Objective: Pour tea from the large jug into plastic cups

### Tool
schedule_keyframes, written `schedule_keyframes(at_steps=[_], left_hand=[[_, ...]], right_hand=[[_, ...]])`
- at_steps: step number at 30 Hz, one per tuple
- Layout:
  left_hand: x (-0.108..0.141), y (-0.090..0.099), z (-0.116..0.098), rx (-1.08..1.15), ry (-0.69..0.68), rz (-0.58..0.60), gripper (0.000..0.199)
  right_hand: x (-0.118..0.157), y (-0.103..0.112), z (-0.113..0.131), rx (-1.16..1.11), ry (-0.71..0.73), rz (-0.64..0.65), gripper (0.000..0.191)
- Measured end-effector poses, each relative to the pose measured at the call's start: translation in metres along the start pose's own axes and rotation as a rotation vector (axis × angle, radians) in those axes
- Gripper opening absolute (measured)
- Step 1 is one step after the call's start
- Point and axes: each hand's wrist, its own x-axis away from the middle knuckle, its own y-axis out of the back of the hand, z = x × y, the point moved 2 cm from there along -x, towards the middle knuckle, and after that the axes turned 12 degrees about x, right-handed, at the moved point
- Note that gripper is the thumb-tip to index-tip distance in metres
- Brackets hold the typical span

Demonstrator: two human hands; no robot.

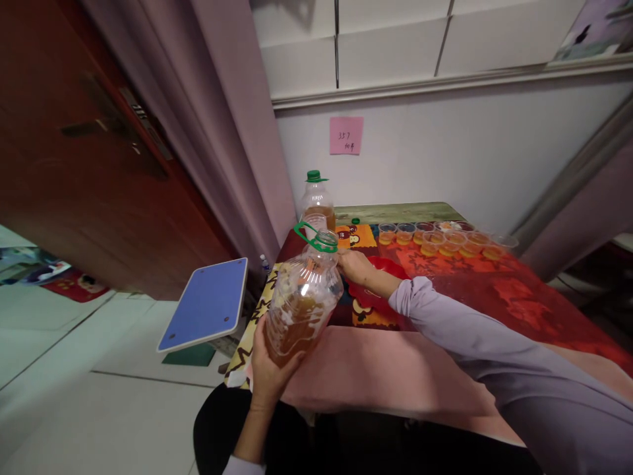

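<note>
A large clear plastic jug [306, 297], partly filled with amber liquid, leans slightly to the right in front of me. Its mouth has no cap, and a green carrying handle [307, 236] rings the neck. My left hand [271, 363] is wrapped round the lower part of the jug. Up by the neck, on the right side, my right hand [357, 269] has its fingers curled against the jug; the fingertips are partly hidden. Behind stands a second jug [317, 194] with a green cap, also holding amber liquid. A red dish [383, 267] lies beneath my right wrist.
Several clear cups [448, 243] with orange-yellow contents stand at the table's back right. A loose green cap [355, 221] lies near the wall. The table [494, 297] has a red patterned cover and a pink cloth [366, 363] along the front. A blue-topped stool [208, 300] is at left.
</note>
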Motion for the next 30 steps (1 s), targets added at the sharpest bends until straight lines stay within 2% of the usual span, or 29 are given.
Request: schedule_keyframes(at_steps=[5, 9, 12, 15, 18, 22, 26, 30], left_hand=[[0.0, 0.0, -0.001, -0.02, -0.017, 0.014, 0.109], [-0.001, 0.0, -0.002, -0.02, -0.014, 0.018, 0.11], [-0.001, 0.0, -0.003, -0.012, -0.017, 0.028, 0.108], [-0.001, 0.0, -0.003, 0.0, -0.004, 0.025, 0.109], [-0.001, 0.0, -0.003, 0.003, 0.009, 0.013, 0.111], [-0.002, -0.001, -0.002, -0.001, 0.022, 0.012, 0.111], [-0.001, -0.001, -0.002, -0.023, 0.016, 0.008, 0.111], [-0.001, 0.001, -0.003, -0.046, 0.013, 0.01, 0.108]], right_hand=[[0.001, 0.009, -0.004, 0.015, -0.06, -0.038, 0.02], [0.001, 0.024, -0.009, 0.002, -0.078, -0.086, 0.019], [0.011, 0.042, -0.022, -0.047, -0.077, -0.217, 0.019], [0.037, 0.054, -0.043, -0.07, -0.108, -0.361, 0.017], [0.072, 0.044, -0.063, -0.006, -0.185, -0.319, 0.017], [0.11, 0.008, -0.076, 0.021, -0.252, -0.168, 0.018], [0.124, -0.016, -0.076, 0.009, -0.269, -0.12, 0.024], [0.127, -0.014, -0.074, -0.015, -0.241, -0.155, 0.032]])
